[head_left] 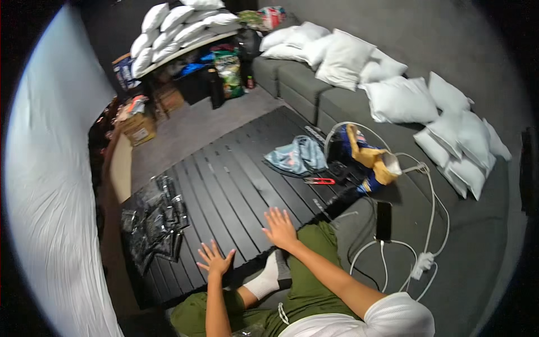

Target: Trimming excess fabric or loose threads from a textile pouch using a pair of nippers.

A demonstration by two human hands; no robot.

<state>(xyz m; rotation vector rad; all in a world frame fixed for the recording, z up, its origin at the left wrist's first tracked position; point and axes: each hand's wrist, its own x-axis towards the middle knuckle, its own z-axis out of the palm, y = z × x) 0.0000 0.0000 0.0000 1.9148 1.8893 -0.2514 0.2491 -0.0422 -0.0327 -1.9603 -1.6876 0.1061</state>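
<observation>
My left hand [215, 260] is spread out with its fingers apart at the near edge of a black slatted table [224, 185], and nothing is in it. To its right my right hand [279, 229] also has its fingers stretched, palm down over the slats and holding nothing. Whether either palm touches the surface I cannot tell. Left of my left hand lies a pile of shiny black plastic packets [155, 220]. Beyond my right hand are red-handled thread snips [320, 181] and a crumpled grey-blue cloth bag [300, 155].
A blue and yellow bag [365, 160] stands at the table's right. On the grey sofa [449, 219] lie a phone [384, 221], white cables and a power strip [420, 265]. White pillows [401, 100] line its back; more pillows [179, 28] fill a far shelf. A white curtain [53, 185] hangs left.
</observation>
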